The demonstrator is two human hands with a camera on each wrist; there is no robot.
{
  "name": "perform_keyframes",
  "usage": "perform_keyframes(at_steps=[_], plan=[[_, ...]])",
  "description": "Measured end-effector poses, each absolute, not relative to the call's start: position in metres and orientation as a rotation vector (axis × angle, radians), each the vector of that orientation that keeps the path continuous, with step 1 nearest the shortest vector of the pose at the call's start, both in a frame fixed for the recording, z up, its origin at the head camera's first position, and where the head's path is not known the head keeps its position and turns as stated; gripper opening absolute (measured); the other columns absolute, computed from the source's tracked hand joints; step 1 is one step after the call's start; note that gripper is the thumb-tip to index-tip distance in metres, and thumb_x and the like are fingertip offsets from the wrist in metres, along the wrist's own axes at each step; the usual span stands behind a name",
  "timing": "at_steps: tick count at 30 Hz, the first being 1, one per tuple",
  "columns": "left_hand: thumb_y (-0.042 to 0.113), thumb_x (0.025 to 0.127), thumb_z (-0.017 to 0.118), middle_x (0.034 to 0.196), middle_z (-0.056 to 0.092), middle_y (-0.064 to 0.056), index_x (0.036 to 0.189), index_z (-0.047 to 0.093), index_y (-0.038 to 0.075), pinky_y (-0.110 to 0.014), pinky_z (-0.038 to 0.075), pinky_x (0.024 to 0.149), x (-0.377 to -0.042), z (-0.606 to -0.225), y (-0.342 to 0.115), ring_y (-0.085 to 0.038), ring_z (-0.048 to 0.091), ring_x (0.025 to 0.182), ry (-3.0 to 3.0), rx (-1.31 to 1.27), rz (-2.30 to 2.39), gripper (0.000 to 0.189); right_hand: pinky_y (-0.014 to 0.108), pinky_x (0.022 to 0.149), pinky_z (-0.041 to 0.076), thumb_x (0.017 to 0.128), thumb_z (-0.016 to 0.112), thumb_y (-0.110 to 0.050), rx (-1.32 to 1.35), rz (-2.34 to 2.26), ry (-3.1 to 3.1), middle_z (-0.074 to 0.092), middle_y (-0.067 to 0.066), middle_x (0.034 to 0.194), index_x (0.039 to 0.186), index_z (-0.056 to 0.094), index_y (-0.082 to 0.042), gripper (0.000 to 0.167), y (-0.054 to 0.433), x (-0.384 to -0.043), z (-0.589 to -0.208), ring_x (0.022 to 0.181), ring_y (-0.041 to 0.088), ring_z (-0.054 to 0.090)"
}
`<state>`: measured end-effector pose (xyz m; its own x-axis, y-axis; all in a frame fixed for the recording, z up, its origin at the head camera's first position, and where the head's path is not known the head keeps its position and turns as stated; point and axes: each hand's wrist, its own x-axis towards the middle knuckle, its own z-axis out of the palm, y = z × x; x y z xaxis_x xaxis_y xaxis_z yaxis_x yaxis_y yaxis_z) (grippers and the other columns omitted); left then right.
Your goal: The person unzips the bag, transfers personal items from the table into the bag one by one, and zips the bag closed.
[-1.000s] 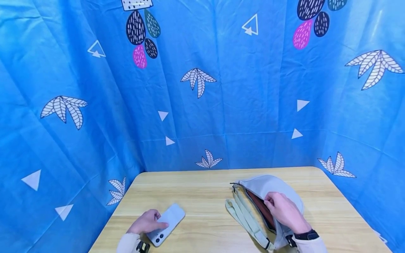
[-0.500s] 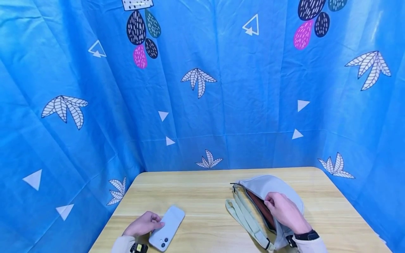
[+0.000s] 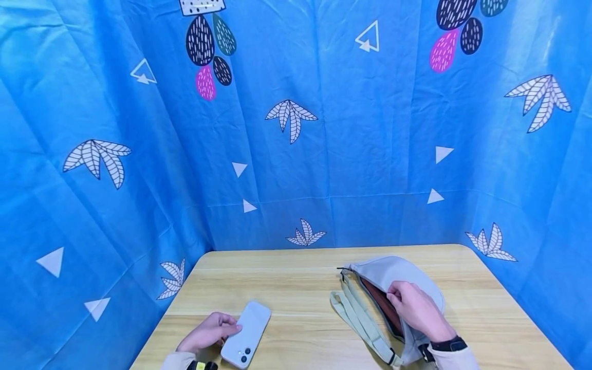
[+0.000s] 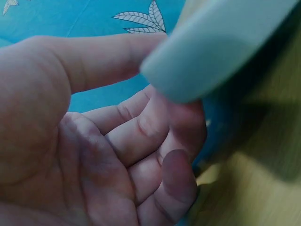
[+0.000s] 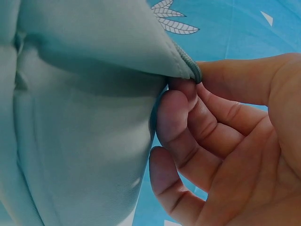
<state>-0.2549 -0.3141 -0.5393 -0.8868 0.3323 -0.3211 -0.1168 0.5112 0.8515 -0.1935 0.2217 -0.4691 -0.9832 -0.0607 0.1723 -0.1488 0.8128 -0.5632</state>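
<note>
A pale smartphone (image 3: 247,333) with two camera lenses lies at an angle over the table's left part. My left hand (image 3: 214,329) pinches its left edge between thumb and fingers. In the left wrist view the phone's end (image 4: 197,61) sits between the thumb and the bent fingers (image 4: 181,176), with a shadow on the wood below. On the right stands a grey waist bag (image 3: 393,270), its mouth unzipped onto a dark red-brown lining (image 3: 378,298). My right hand (image 3: 416,308) pinches the upper zipper edge (image 5: 188,63) of that opening and holds it up.
A pale green strap (image 3: 363,321) with a buckle lies along the bag's left side on the wooden table (image 3: 296,288). A patterned blue curtain (image 3: 296,169) hangs behind the table and along both sides.
The left hand has shifted slightly left and down, and the phone has turned to a steeper angle, its camera end moving right. The right hand and the bag stay put.
</note>
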Motion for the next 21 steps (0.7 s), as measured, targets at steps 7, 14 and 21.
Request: perform_keyframes(at_steps=[7, 14, 21], plan=[[0.031, 0.1, 0.067, 0.09, 0.075, 0.001, 0.128, 0.065, -0.004, -0.024, 0.043, 0.063, -0.252, -0.543, -0.311, -0.012, 0.058, 0.07, 2.259, 0.087, 1.478, 0.046, 0.024, 0.054, 0.038, 0.096, 0.066, -0.007, 0.181, 0.925, -2.847, 0.055, -0.005, 0.072, 0.088, 0.069, -0.01, 0.01, 0.221, -0.193, -0.468, 0.062, 0.01, 0.047], [0.03, 0.1, 0.067, 0.097, 0.078, -0.001, 0.121, 0.066, -0.004, -0.028, 0.053, 0.073, -0.252, -0.547, -0.306, -0.013, 0.069, 0.082, 2.187, 0.075, 1.59, 0.04, 0.024, 0.055, 0.039, 0.096, 0.067, -0.007, 0.174, 0.915, -2.848, 0.056, -0.005, 0.072, 0.088, 0.069, -0.01, 0.009, 0.221, -0.193, -0.468, 0.062, 0.01, 0.048], [0.032, 0.099, 0.068, 0.099, 0.078, 0.0, 0.122, 0.065, -0.003, -0.025, 0.056, 0.075, -0.251, -0.549, -0.302, -0.011, 0.071, 0.085, 2.137, 0.06, 1.652, 0.041, 0.024, 0.054, 0.038, 0.096, 0.066, -0.007, 0.167, 0.908, -2.854, 0.054, -0.005, 0.07, 0.087, 0.068, -0.011, 0.01, 0.221, -0.192, -0.468, 0.061, 0.01, 0.047]])
